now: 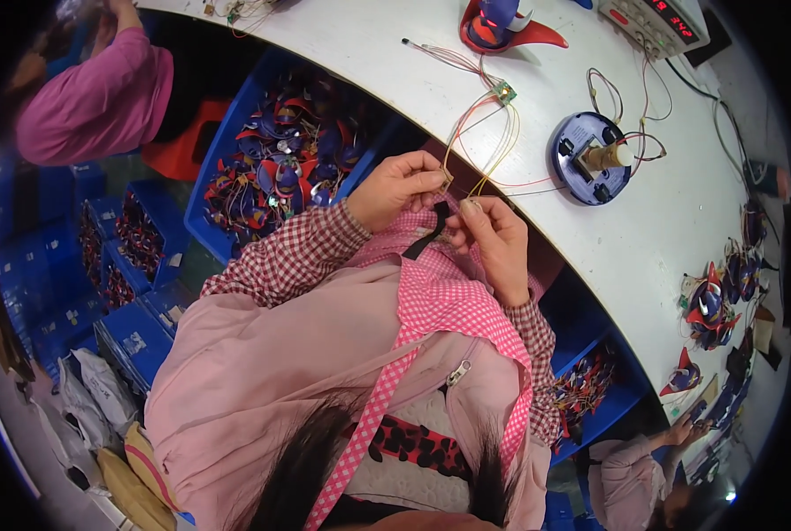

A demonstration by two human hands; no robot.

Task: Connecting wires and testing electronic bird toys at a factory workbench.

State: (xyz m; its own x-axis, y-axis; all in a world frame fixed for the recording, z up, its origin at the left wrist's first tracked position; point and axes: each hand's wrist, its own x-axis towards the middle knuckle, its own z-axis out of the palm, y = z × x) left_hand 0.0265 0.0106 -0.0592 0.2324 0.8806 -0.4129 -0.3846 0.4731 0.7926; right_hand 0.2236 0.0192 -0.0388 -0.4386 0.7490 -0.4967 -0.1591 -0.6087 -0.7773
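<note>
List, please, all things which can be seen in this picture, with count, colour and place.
Circuit board: one, green, on the table
Wires: several, red, yellow and dark, between board and hands
Large figure: one, purple and red, top of table
Round device: one, purple, right of board
Power supply: one, pale, upper right
Smaller figures: several, purple and red, table's right end
Table: one, white, centre to right
Bins: several, blue, left and below table
Bags: several, pale and brown, lower left
Co-workers: two, pink and pale tops, upper left and lower right
Left hand: one, bare, pinching wires
Right hand: one, bare, pinching wires
</note>
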